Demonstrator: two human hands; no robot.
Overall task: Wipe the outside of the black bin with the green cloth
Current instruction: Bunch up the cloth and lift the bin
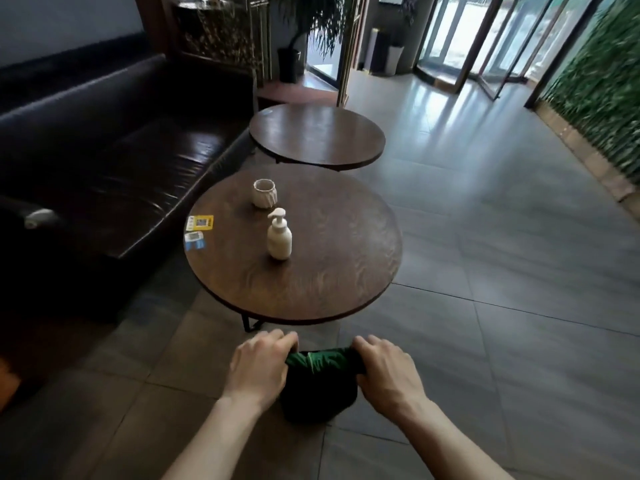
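Note:
The green cloth (317, 379) hangs bunched between my two hands, low in the head view, above the tiled floor. My left hand (259, 367) grips its left end and my right hand (388, 370) grips its right end, both with fingers curled over the top edge. The cloth's lower part droops in a dark fold. No black bin that I can identify shows near my hands; a dark tall container (288, 64) stands far back by a plant, too blurred to tell what it is.
A round wooden table (346, 271) stands just ahead with a white pump bottle (279, 235), a ribbed cup (265, 192) and two cards (198, 230). A second round table (317, 136) is behind it. A dark leather sofa (104, 150) runs along the left. Tiled floor stretches right toward glass doors.

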